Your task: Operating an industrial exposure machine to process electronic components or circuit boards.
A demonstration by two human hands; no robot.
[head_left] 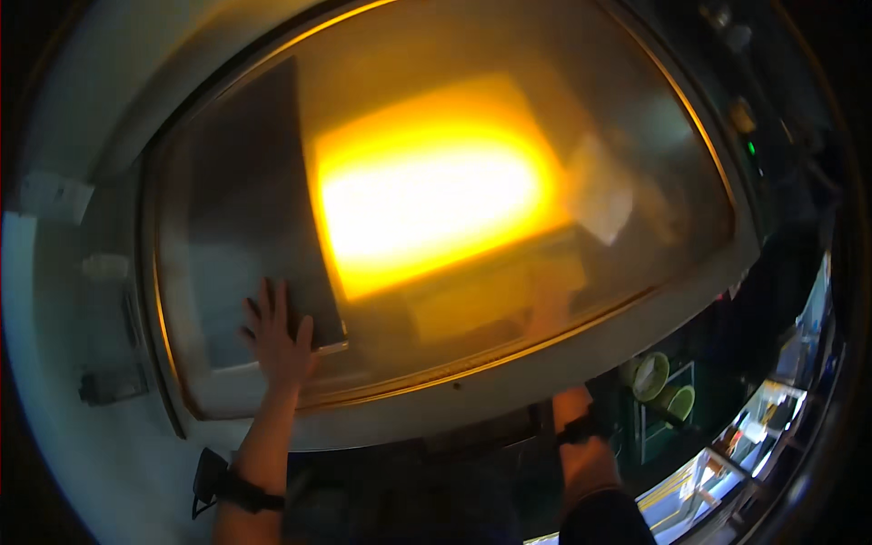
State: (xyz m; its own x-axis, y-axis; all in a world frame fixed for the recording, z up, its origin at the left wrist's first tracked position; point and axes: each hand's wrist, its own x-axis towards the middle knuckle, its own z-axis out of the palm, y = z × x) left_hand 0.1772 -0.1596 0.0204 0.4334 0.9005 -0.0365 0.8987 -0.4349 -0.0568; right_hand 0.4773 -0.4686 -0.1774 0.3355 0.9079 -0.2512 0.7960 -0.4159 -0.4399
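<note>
My left hand (280, 343) lies flat with its fingers spread near the lower end of a dark grey sheet (245, 200). That sheet covers the left part of a large, framed glass-like panel (381, 354). A bright yellow-white glow (436, 195) fills the panel's middle, beside the sheet's right edge. My right hand (570, 400) reaches to the front edge of the frame, where its fingers are hidden. Whether it holds anything does not show. A faint hand-like shape appears in the panel above it; I cannot tell if it is a reflection.
A raised metal frame (454, 400) borders the panel. Pale, blurred papers (601, 195) show at its right. Two green rolls or cups (650, 377) stand below the frame at right. A small green light (751, 147) glows at the far right.
</note>
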